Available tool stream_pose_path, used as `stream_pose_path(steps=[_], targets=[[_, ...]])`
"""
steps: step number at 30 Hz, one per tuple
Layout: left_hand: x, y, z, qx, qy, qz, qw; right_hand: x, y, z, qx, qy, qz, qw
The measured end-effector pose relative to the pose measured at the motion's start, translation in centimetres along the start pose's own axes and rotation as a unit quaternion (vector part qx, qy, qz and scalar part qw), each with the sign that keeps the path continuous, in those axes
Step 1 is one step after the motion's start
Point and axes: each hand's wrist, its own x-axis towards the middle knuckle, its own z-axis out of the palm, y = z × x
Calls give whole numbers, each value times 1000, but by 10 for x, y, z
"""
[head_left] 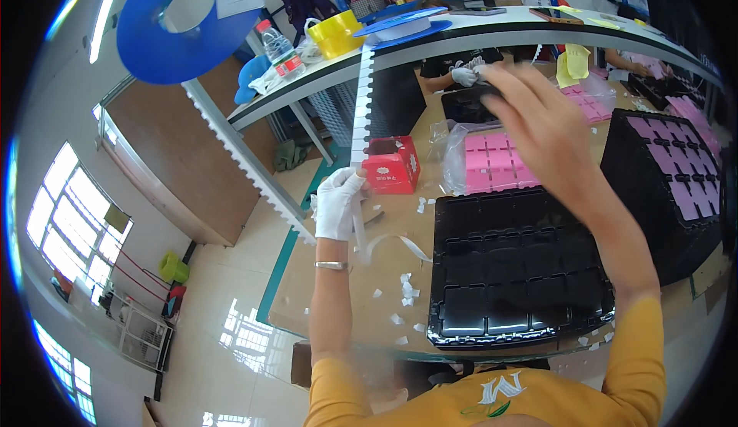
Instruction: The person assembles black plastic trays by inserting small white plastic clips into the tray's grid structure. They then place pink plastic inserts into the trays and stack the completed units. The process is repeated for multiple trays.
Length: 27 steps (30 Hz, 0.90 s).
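My left hand point(338, 202), in a white glove, pinches a white notched strip point(361, 112) that hangs down from the shelf edge. Below this hand, a thin pale ribbon point(396, 241) curls toward a black plastic tray point(523, 273) with rows of compartments. My bare right hand point(542, 131) is raised above the tray's far side. Motion blurs its fingers, so whether they hold anything is unclear. Just beyond my left hand stands a small red box point(390, 167). Pink sheets divided into blocks point(496, 159) lie behind the tray, beside clear plastic wrap point(455, 158).
A large blue reel point(154, 50) hangs at upper left, another notched strip point(238, 154) trailing from it. The raised shelf point(492, 23) bears yellow tape rolls point(334, 35) and a bottle point(280, 50). Stacked black trays point(646, 189) stand right. Across the table is another person's gloved hand point(463, 75).
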Motion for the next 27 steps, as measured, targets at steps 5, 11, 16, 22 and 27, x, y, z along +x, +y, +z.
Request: stream_pose_path(steps=[5,11,16,22,27], targets=[[-48,38,3,-5,-33,4,999,83,44,127,-85,-48,-89,991],[-83,49,-36,-16,-22,-18,999,104,71,178,-179,-142,-215,949],[-78,46,-42,-32,-16,-30,999,105,136,165,-292,-182,-102,933],[-93,27,-34,17,-19,-67,997,89,99,187,-141,-50,-137,979],[-112,20,-7,-4,-50,-84,995,75,148,183,-308,-229,-110,917]])
